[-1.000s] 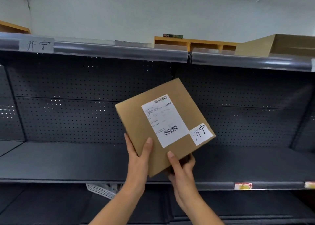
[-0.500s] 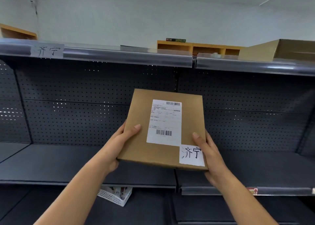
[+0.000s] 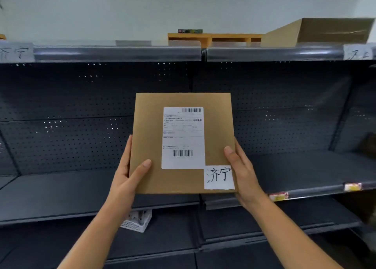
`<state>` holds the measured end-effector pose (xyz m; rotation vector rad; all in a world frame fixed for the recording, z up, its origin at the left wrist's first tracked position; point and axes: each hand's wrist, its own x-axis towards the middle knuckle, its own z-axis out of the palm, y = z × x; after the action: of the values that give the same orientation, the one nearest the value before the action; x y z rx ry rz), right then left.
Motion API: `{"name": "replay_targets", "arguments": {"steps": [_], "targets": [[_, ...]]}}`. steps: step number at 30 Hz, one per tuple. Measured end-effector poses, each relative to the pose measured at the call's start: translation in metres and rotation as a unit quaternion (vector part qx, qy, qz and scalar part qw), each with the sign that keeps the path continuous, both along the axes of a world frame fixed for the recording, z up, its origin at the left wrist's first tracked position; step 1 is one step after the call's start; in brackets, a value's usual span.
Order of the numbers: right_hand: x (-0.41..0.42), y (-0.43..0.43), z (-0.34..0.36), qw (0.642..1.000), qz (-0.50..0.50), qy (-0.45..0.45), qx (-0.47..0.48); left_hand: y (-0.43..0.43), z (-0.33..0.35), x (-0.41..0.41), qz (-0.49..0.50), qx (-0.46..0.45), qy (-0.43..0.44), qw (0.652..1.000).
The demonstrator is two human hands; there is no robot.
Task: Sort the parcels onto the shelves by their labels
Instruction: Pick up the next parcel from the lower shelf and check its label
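Both hands, left hand [image 3: 130, 179] and right hand [image 3: 243, 177], clamp the flat brown cardboard parcel [image 3: 183, 142] by its sides before the empty dark metal shelf [image 3: 61, 189], label-reading step; next, probably match its handwritten white tag [image 3: 219, 177] to the shelf-edge tag [image 3: 16, 52] and set it down.

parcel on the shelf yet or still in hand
Still in hand. The parcel is held up clear of the shelf, the left hand and right hand gripping its sides.

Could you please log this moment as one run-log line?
parcel held upright | left hand and right hand grip its sides | handwritten tag faces camera | not yet shelved
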<state>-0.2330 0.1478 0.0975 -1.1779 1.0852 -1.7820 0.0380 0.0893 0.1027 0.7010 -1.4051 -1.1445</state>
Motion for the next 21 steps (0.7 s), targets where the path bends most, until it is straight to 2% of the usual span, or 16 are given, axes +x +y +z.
{"name": "replay_targets", "arguments": {"steps": [21], "targets": [[-0.002, 0.024, 0.000, 0.999, 0.015, -0.009, -0.051, 0.037, -0.004, 0.005, 0.006, -0.027, 0.010, 1.000]]}}
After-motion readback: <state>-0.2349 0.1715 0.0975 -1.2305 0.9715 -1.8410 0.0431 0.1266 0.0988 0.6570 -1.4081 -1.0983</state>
